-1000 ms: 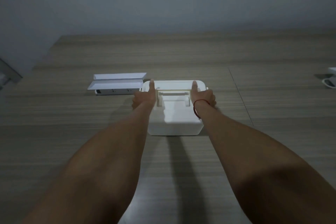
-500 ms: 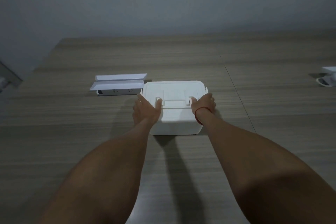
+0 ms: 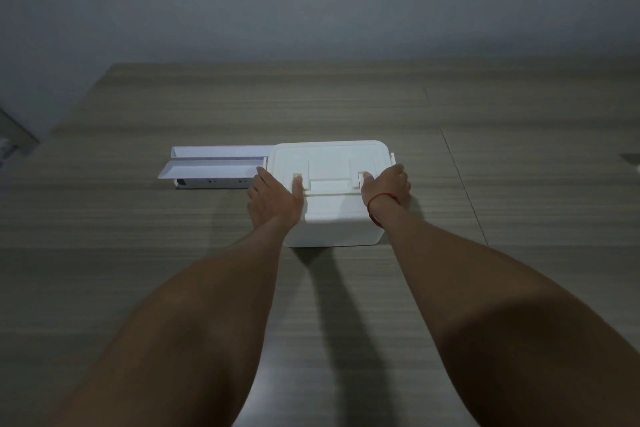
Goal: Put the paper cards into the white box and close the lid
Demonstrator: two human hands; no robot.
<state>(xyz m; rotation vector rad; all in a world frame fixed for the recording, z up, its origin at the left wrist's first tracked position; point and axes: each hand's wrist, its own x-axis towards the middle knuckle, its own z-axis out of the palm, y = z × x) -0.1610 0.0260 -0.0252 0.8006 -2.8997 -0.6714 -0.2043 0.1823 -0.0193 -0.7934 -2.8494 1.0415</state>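
The white box (image 3: pixel 332 218) stands in the middle of the wooden table with its lid (image 3: pixel 329 159) lying flat on top. My left hand (image 3: pixel 273 199) holds the box's left front corner, thumb pressed on the lid's near edge. My right hand (image 3: pixel 386 189), with a red string round the wrist, holds the right front corner, its thumb also on the lid's near edge. No paper cards are visible; the inside of the box is hidden by the lid.
Two long white trays (image 3: pixel 214 166) lie just left of the box, touching or nearly touching it. A small white object (image 3: pixel 635 159) shows at the right edge. The wooden table (image 3: pixel 519 218) runs back to a grey wall.
The lid has come down from tilted to flat on the box. My thumbs have slid from the lid's far part to its near edge, and both hands now wrap the front corners.
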